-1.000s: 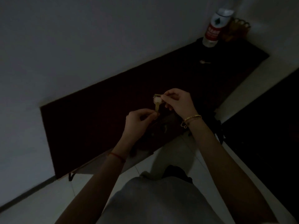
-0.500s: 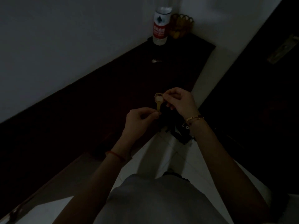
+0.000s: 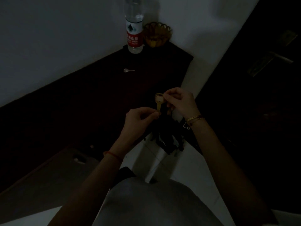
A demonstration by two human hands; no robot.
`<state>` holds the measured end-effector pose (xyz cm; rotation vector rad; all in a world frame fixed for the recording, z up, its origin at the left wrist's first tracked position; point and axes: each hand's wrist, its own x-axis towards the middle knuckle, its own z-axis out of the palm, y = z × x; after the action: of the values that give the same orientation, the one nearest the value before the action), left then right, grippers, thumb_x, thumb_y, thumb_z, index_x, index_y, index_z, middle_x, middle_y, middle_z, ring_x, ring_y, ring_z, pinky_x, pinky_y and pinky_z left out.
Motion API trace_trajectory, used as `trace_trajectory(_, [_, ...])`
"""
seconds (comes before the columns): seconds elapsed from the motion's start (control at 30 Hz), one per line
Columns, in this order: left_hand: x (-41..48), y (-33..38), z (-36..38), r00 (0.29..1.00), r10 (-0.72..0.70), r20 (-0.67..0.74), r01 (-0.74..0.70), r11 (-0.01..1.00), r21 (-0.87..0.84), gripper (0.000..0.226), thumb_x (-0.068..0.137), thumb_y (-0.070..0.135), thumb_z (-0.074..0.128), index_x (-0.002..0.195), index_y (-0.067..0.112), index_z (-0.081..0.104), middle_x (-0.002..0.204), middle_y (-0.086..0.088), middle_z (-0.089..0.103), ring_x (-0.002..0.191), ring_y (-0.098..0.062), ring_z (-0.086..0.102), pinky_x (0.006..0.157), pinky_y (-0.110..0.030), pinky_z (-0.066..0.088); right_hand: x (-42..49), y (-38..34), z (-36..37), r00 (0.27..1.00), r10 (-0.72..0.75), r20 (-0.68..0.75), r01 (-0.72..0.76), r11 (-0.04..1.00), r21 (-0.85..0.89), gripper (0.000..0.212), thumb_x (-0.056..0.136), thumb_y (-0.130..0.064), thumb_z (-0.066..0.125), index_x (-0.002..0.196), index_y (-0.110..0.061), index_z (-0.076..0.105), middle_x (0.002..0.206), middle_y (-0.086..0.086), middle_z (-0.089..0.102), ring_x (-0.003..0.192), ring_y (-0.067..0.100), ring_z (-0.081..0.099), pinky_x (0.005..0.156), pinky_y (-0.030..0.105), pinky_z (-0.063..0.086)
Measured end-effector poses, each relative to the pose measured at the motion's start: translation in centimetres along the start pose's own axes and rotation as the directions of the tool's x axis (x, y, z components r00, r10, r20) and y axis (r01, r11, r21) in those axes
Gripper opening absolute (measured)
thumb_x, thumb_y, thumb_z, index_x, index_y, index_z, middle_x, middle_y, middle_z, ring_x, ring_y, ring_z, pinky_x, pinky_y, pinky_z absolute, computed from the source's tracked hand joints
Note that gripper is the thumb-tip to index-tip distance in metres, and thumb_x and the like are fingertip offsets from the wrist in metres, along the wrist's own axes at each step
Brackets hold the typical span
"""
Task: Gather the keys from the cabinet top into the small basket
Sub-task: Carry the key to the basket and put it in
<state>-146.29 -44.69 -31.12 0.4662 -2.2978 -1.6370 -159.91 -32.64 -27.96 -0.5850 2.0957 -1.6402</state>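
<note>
The room is dim. I hold a brass key (image 3: 158, 103) upright in front of me, above the near edge of the dark cabinet top (image 3: 97, 98). My right hand (image 3: 179, 101) pinches its round pale head, and my left hand (image 3: 138, 121) pinches its lower tip. A silver key (image 3: 128, 70) lies flat on the cabinet top farther back. The small woven basket (image 3: 157, 35) stands in the far corner against the wall, well beyond both hands.
A plastic water bottle (image 3: 134, 31) with a red label stands just left of the basket. A dark door with a metal handle (image 3: 276, 57) is on the right. Dark objects (image 3: 167, 137) lie on the pale floor below my hands.
My view has swung so the cabinet's far end, bottle and basket sit nearer the centre. Both hands keep the same hold on the brass key.
</note>
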Motion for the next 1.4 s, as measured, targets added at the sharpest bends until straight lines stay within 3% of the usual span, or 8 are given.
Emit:
trace_trajectory(0.2, [4.2, 0.0, 0.8, 1.000, 0.011, 0.023, -0.012, 0.999, 0.038, 0.012, 0.089, 0.026, 0.062, 0.096, 0.024, 0.072, 0.087, 0.017, 0.071, 0.084, 0.004, 0.068, 0.074, -0.010, 0.051, 4.4, 1.0, -1.4, 1.000, -0.006, 0.014, 0.006, 1.000, 0.006, 0.008, 0.085, -0.014, 0.065, 0.080, -0.020, 0.062, 0.071, -0.003, 0.066, 0.048, 0.000, 0.057, 0.048, 0.017, 0.046])
trace_trajectory(0.27, [6.3, -0.4, 0.8, 1.000, 0.013, 0.019, -0.014, 0.999, 0.051, 0.012, 0.089, 0.026, 0.063, 0.095, 0.023, 0.073, 0.086, 0.015, 0.072, 0.083, 0.003, 0.068, 0.076, -0.014, 0.053, 6.4, 1.3, -1.6, 1.000, -0.008, 0.014, 0.008, 1.000, 0.006, 0.006, 0.085, -0.014, 0.065, 0.081, -0.018, 0.062, 0.072, -0.002, 0.066, 0.048, 0.001, 0.057, 0.046, 0.015, 0.045])
trace_trajectory(0.37, [9.8, -0.8, 0.7, 1.000, -0.011, 0.009, 0.011, 1.000, 0.029, 0.011, 0.087, 0.027, 0.066, 0.093, 0.023, 0.075, 0.088, 0.009, 0.075, 0.086, -0.003, 0.070, 0.082, -0.024, 0.055, 9.8, 1.4, -2.0, 1.000, -0.011, 0.010, 0.011, 1.000, 0.000, 0.006, 0.085, -0.015, 0.065, 0.082, -0.019, 0.063, 0.071, -0.003, 0.066, 0.049, 0.003, 0.058, 0.047, 0.016, 0.045])
trace_trajectory(0.67, [21.9, -0.4, -1.0, 0.999, -0.050, -0.004, 0.050, 0.999, 0.001, 0.012, 0.086, 0.025, 0.067, 0.092, 0.020, 0.076, 0.089, 0.006, 0.076, 0.087, -0.004, 0.071, 0.084, -0.026, 0.055, 22.0, -0.5, -2.5, 1.000, -0.004, -0.007, 0.004, 1.000, -0.009, 0.008, 0.085, -0.015, 0.065, 0.092, -0.012, 0.065, 0.074, -0.002, 0.066, 0.048, 0.001, 0.057, 0.046, 0.014, 0.043])
trace_trajectory(0.9, [28.6, -0.3, -2.6, 0.995, -0.096, 0.041, 0.095, 0.995, 0.023, 0.013, 0.087, 0.028, 0.067, 0.094, 0.023, 0.075, 0.090, 0.008, 0.076, 0.086, -0.001, 0.069, 0.084, -0.025, 0.054, 28.5, -1.3, -2.2, 0.999, -0.011, -0.050, 0.010, 1.000, -0.006, 0.004, 0.085, -0.015, 0.065, 0.088, -0.013, 0.065, 0.073, -0.004, 0.066, 0.047, -0.001, 0.057, 0.044, 0.012, 0.044])
trace_trajectory(1.13, [33.7, -0.9, -2.5, 0.987, -0.151, 0.055, 0.151, 0.989, 0.010, 0.014, 0.088, 0.028, 0.065, 0.092, 0.020, 0.075, 0.088, 0.004, 0.076, 0.083, -0.007, 0.070, 0.081, -0.026, 0.054, 34.0, -0.9, -2.6, 0.999, 0.035, -0.027, -0.036, 0.999, -0.030, 0.007, 0.085, -0.015, 0.065, 0.090, -0.010, 0.066, 0.078, 0.002, 0.067, 0.056, 0.010, 0.058, 0.046, 0.015, 0.045])
trace_trajectory(1.3, [41.2, 0.3, -1.9, 0.987, -0.152, -0.061, 0.152, 0.988, 0.008, 0.018, 0.090, 0.027, 0.062, 0.095, 0.015, 0.074, 0.085, 0.003, 0.075, 0.072, 0.001, 0.067, 0.066, -0.008, 0.049, 42.8, -2.7, -4.2, 1.000, 0.009, 0.014, -0.008, 0.998, -0.069, 0.012, 0.084, -0.017, 0.066, 0.091, -0.007, 0.066, 0.079, 0.001, 0.066, 0.052, 0.002, 0.059, 0.043, 0.012, 0.045])
trace_trajectory(1.4, [44.1, 0.4, -1.8, 0.976, -0.170, -0.139, 0.170, 0.985, -0.010, 0.019, 0.090, 0.021, 0.063, 0.100, 0.007, 0.073, 0.090, -0.009, 0.076, 0.076, -0.009, 0.068, 0.073, -0.019, 0.053, 46.6, -3.0, -4.4, 1.000, -0.021, 0.010, 0.022, 0.992, -0.126, 0.015, 0.081, -0.017, 0.069, 0.091, -0.006, 0.069, 0.087, 0.009, 0.068, 0.069, 0.011, 0.062, 0.052, 0.017, 0.049])
